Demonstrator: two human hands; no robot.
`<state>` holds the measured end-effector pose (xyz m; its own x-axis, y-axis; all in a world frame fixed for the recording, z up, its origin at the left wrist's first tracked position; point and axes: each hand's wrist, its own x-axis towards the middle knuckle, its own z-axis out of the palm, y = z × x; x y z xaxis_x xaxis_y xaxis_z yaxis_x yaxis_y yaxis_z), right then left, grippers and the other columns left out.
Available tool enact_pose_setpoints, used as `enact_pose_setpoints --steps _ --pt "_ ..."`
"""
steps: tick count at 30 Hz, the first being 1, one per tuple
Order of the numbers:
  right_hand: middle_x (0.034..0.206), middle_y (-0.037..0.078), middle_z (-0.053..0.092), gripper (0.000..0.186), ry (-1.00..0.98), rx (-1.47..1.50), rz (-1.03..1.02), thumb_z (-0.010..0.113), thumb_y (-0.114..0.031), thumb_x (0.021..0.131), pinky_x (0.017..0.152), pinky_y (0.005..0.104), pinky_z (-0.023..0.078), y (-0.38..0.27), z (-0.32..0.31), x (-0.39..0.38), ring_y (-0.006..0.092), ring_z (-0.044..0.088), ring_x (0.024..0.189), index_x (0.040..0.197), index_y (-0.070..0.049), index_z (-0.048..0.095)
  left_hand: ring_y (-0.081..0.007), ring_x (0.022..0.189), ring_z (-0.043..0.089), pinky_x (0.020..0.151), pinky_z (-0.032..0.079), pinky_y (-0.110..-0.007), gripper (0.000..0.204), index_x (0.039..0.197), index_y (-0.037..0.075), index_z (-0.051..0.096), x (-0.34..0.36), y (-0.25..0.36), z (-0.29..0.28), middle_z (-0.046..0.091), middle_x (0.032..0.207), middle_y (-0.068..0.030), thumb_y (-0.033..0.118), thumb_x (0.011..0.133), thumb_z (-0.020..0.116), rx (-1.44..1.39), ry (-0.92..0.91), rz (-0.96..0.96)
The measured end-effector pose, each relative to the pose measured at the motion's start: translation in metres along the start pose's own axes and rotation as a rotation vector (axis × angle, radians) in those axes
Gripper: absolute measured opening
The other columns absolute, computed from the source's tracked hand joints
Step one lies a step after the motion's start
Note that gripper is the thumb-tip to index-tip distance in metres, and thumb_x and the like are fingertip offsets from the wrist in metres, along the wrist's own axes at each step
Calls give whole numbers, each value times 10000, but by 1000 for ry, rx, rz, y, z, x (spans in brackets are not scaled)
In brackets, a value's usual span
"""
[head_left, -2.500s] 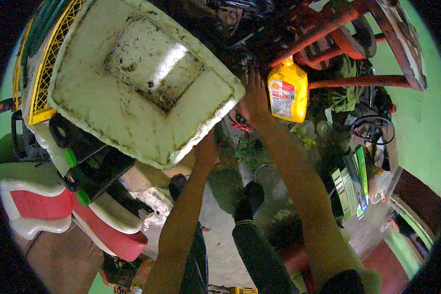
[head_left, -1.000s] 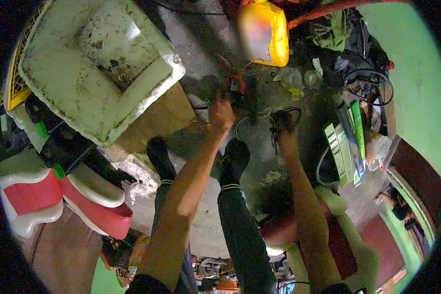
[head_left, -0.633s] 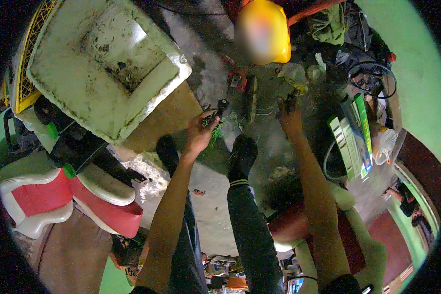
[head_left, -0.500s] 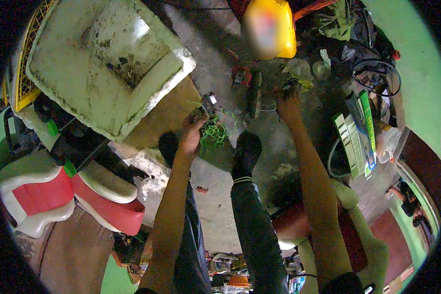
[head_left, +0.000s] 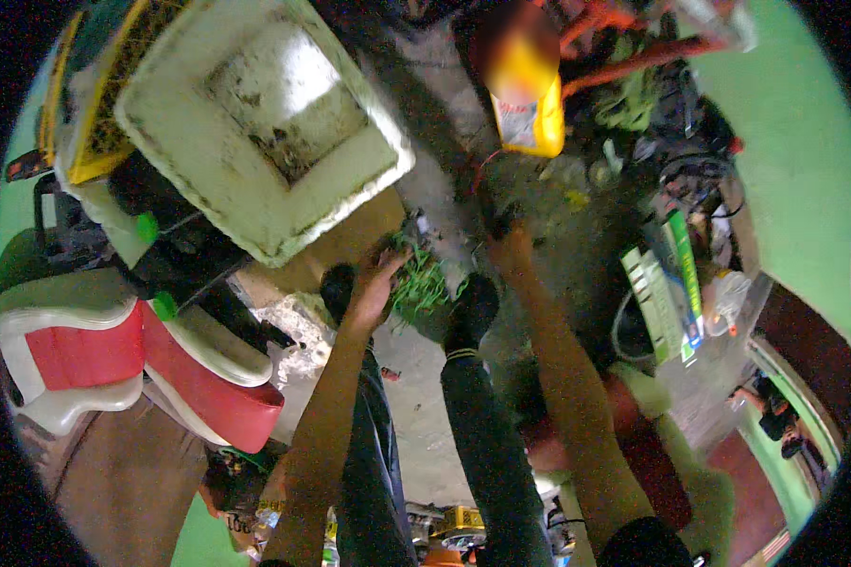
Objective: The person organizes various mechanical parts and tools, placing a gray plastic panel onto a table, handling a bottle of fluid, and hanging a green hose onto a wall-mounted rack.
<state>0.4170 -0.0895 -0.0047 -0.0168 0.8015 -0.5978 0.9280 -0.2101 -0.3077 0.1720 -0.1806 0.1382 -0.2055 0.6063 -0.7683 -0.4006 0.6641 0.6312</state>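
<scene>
The left hand (head_left: 373,283) reaches down between the person's knees to a loose tangle of thin green wire (head_left: 421,282) lying on the grey concrete floor (head_left: 416,406); its fingers are curled against the near left edge of the tangle, touching it, though the blur makes it impossible to tell whether they are pinched on a strand or just resting there. The right hand (head_left: 512,253) is just right of the tangle and a little farther off, its fingers bunched together at a small dark object (head_left: 497,225) on the floor; whether they actually clamp it cannot be told. The green wire sits between the two hands, just beyond the toes of the person's two dark shoes (head_left: 471,307). Farther away, past the right hand, stands a yellow plastic jug with a printed label (head_left: 529,104), with orange metal tubing (head_left: 633,57) behind it. To the far left a large dirty white foam box (head_left: 255,123) lies open side up, resting over a flat brown cardboard sheet (head_left: 350,236). On the near left is a red and white padded seat (head_left: 113,350). To the right lie green and white flat packages (head_left: 671,283) among dark cables.
</scene>
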Motion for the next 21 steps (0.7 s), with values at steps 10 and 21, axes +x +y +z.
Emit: enact_pose_setpoints --steps 10,21 --pt "1005 42 612 359 -735 1012 -35 660 -115 811 720 294 493 -128 -284 -267 175 604 876 1150 -79 549 -200 1086 507 924 424 -319 504 1313 32 439 -222 33 -76 540 1223 -94 216 873 599 -414 80 178" --pt "999 64 628 370 -769 624 -268 685 -88 791 746 318 509 -337 -377 -562 215 607 894 1139 -70 561 -166 924 601 800 506 -303 325 1190 33 529 -611 143 -150 623 1037 -70 178 904 580 -604 457 501"
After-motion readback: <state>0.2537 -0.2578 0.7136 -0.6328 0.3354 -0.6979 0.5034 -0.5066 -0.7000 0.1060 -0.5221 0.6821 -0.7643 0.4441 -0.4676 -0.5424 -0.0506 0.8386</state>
